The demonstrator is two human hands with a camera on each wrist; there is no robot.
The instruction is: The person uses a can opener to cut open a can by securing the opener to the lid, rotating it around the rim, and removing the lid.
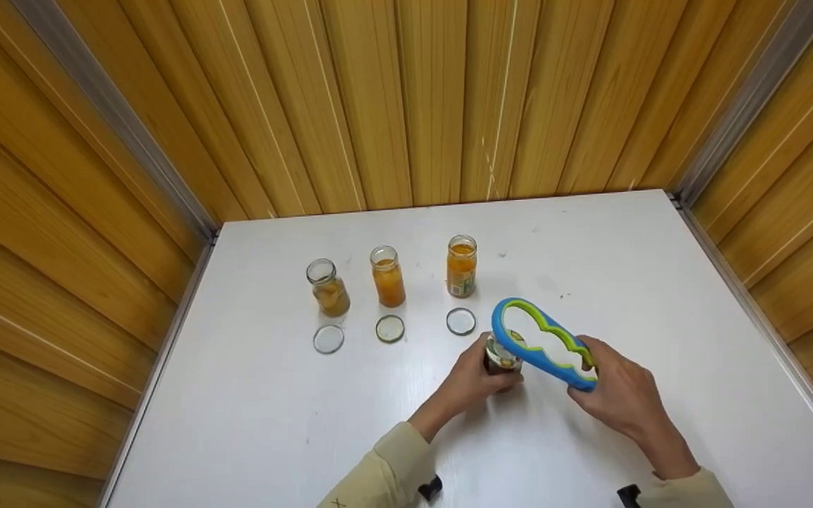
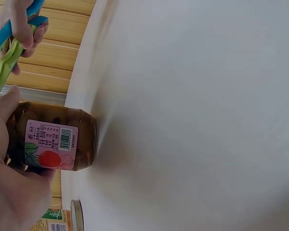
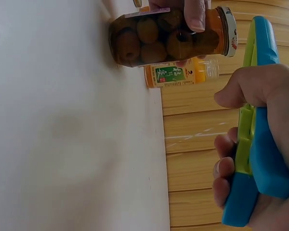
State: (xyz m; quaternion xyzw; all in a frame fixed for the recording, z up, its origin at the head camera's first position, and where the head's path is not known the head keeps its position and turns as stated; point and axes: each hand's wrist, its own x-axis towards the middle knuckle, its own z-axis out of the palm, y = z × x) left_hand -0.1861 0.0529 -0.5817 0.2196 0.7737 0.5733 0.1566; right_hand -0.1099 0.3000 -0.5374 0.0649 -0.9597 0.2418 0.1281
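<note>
My left hand [image 1: 473, 381] grips a glass jar [image 2: 86, 134] of dark round fruit with a pink label showing a red fruit. It stands upright on the white table, its patterned lid [image 3: 231, 31] still on. A blue jar opener [image 1: 544, 361] with a green scalloped inner edge is held by one end in my right hand [image 1: 618, 388]. The opener's far loop overlaps the lid in the head view; in the right wrist view a small gap separates it from the lid.
Left of the hands stand three lidless jars: one with pale yellowish contents [image 1: 334, 300] and two orange ones [image 1: 389, 286] [image 1: 461, 271]. In front of them lie three loose lids [image 1: 328, 339] [image 1: 390, 329] [image 1: 461, 321]. Wood-patterned walls [image 1: 435, 106] border the table [image 1: 251, 395].
</note>
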